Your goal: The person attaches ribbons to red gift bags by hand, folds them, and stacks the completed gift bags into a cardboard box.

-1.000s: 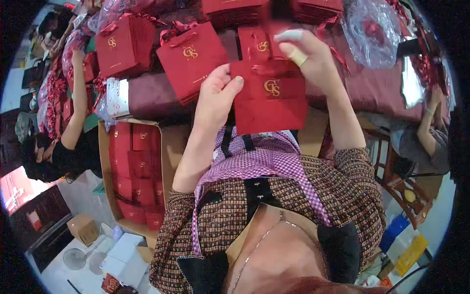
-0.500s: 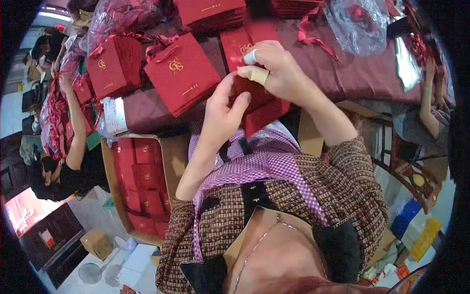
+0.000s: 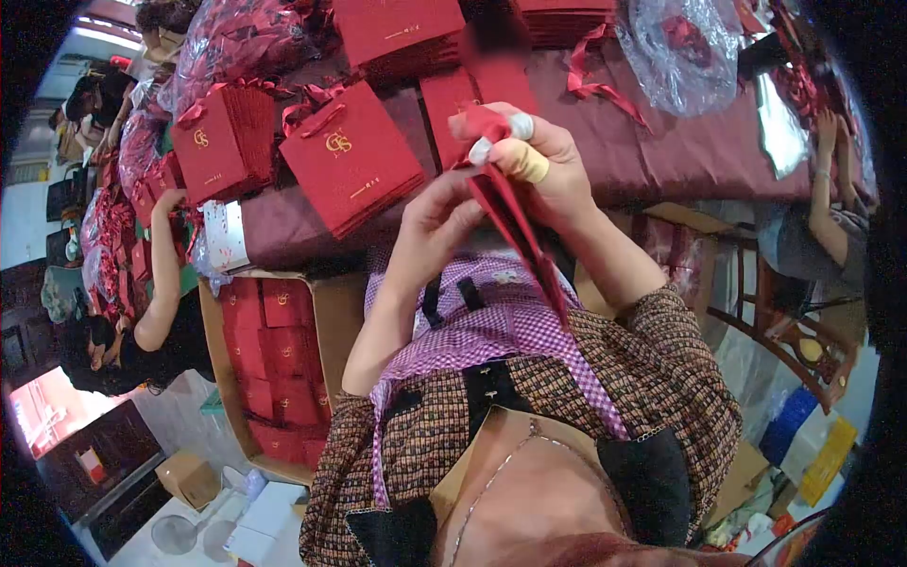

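Observation:
A red paper gift bag [image 3: 525, 241] is held up between my hands, turned edge-on, with its lower end hanging over the purple checked apron. My left hand [image 3: 436, 225] pinches the bag's upper edge from the left. On the other side, my right hand [image 3: 556, 180], with white and yellow coverings on its fingers, is closed on a red ribbon [image 3: 484, 123] at the bag's top. Just left of my hands lies a stack of red bags [image 3: 354, 159] with gold lettering. Behind my fingers, another red bag [image 3: 446, 99] is partly hidden.
More bag stacks stand on the dark red tablecloth [image 3: 652, 156], including one at left [image 3: 219, 142]. A loose ribbon [image 3: 600, 87] lies near a clear plastic bag [image 3: 685, 57]. Below the table edge, a carton [image 3: 319, 326] holds several red bags. Other people work on both sides.
The bag has swung from facing up to edge-on. My right hand has turned, lifting the ribbon, and my left hand has shifted slightly down and right. The person at left has moved an arm.

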Demonstrator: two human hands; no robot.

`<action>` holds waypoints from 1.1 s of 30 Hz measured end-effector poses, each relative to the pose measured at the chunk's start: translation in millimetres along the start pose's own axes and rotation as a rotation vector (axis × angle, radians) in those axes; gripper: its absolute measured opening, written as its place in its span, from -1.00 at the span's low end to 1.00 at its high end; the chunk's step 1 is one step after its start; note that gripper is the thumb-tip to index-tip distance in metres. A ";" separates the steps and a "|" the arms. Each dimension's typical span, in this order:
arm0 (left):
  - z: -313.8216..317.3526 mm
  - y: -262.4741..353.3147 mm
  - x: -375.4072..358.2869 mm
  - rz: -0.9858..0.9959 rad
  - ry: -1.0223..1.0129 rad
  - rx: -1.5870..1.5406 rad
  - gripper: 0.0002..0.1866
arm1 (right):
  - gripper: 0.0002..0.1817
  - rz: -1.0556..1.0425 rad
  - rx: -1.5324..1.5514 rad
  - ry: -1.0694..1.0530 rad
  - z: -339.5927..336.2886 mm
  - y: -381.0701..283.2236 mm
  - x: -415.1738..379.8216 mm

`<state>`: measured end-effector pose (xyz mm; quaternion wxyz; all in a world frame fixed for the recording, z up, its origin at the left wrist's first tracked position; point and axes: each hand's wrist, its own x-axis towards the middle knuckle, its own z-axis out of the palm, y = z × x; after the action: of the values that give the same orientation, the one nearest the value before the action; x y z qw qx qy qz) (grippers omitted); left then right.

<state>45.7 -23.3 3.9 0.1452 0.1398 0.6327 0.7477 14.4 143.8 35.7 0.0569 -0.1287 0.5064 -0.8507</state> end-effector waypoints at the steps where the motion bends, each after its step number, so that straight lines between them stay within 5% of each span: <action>1: 1.2 -0.1 1.2 -0.008 -0.038 0.024 -0.75 | -0.81 -0.003 0.015 0.021 -1.4 0.0 0.3; 3: -1.0 -3.8 -0.5 -0.069 0.034 0.086 -0.86 | -0.80 -0.037 -0.106 0.011 -9.7 -1.9 1.9; 8: -14.2 -3.9 6.2 -0.071 0.186 0.178 -0.86 | -0.75 -0.473 -1.110 0.101 -87.8 -8.1 34.6; 12: -13.7 7.7 9.3 -0.062 0.300 0.022 -0.82 | -0.70 -0.281 -1.851 0.361 -164.6 -13.4 23.9; 15: -15.7 6.9 13.3 -0.044 0.337 -0.025 -0.78 | -0.73 -0.069 -2.126 0.341 -191.0 -14.1 11.0; 22: -22.1 3.6 20.4 -0.054 0.332 -0.107 -0.73 | -0.85 -0.234 -1.578 0.531 -172.6 -28.0 6.8; 24: -21.6 5.7 22.5 -0.045 0.332 -0.154 -0.73 | -0.80 -0.041 -0.974 0.595 -158.4 -36.6 6.8; 26: -20.4 8.6 23.3 -0.056 0.323 -0.122 -0.72 | -0.78 -0.015 -0.985 0.512 -137.3 -52.1 2.5; 28: -21.0 6.6 24.3 -0.069 0.310 -0.092 -0.71 | -0.75 0.110 -0.410 0.455 -133.0 -54.0 0.8; 33: -23.9 -5.6 29.4 -0.020 0.340 0.001 -0.72 | -0.54 0.039 -0.034 0.137 -115.9 -46.8 -5.0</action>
<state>9.5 -32.4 -4.7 0.0433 0.0050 0.6497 0.7590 -11.3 265.6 23.3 0.0365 -0.0613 0.5259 -0.8476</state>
